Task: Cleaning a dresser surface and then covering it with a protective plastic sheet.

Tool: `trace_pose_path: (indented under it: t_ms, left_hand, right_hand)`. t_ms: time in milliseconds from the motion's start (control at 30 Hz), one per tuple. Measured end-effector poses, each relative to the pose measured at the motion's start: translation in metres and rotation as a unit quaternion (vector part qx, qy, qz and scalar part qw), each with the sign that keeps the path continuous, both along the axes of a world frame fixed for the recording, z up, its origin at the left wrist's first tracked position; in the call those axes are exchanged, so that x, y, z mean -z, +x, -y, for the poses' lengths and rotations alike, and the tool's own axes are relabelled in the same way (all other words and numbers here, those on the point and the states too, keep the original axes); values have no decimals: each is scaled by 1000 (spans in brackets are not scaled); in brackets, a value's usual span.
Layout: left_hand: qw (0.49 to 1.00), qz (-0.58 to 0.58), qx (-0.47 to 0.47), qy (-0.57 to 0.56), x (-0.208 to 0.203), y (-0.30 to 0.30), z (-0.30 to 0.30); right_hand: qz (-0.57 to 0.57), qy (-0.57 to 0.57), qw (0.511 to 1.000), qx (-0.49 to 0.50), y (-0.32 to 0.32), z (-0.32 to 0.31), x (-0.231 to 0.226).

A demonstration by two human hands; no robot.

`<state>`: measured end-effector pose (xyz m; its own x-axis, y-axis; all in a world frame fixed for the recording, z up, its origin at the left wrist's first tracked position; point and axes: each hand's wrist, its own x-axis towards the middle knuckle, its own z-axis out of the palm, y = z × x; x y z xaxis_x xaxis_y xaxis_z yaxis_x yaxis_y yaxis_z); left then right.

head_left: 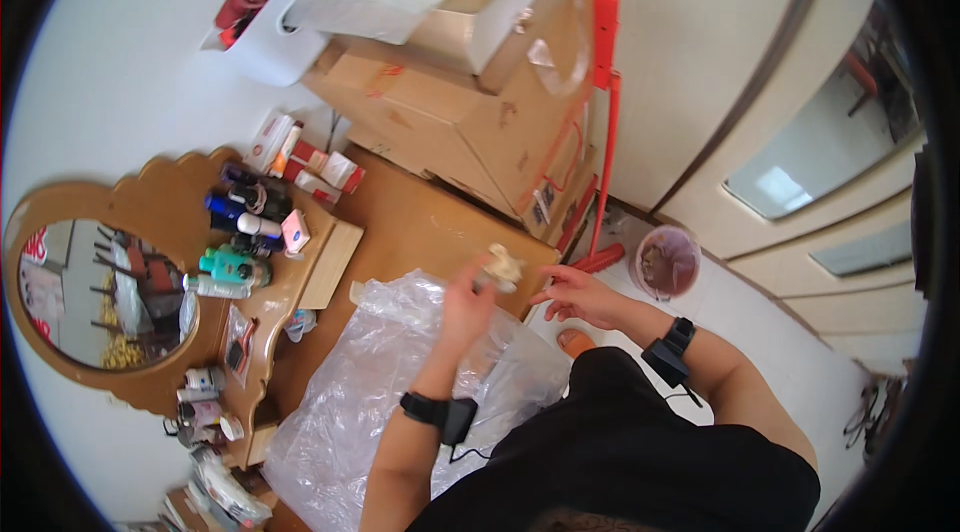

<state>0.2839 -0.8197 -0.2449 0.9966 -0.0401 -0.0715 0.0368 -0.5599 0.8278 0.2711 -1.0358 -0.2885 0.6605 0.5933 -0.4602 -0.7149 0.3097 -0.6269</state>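
My left hand (470,302) is raised over a wooden tabletop (420,222) and grips a small pale, crumpled object (503,265) at its fingertips. My right hand (580,294) hovers just to the right of that object, fingers spread and slightly curled, holding nothing. Both wrists carry black bands. Beneath my hands lies a large sheet of clear crinkled plastic (380,382), covering the near part of the tabletop. What the pale object is cannot be told from this blurred view.
A wooden vanity with an oval mirror (95,297) stands at left, its shelf crowded with bottles (235,267) and small jars. Cardboard boxes (470,102) are stacked behind the table. A red pole (605,152) and a maroon bucket (667,260) stand by the cream wardrobe (800,132).
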Motion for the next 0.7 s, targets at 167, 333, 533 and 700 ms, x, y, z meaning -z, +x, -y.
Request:
trace_pose_path:
  t_ms: [167, 333, 533, 700]
  left_hand:
    - [962, 253, -92, 38, -16, 77, -75]
    - [941, 282, -175, 71, 7, 163, -110]
    - [916, 328, -207, 103, 24, 224, -93]
    - [939, 297, -163, 64, 41, 232, -99]
  right_hand:
    - [41, -71, 997, 11, -9, 27, 18]
    - [-25, -165, 984, 65, -43, 83, 53]
    - [-107, -255, 951, 140, -88, 129, 74]
    - [-144, -302, 929, 159, -113, 148, 91]
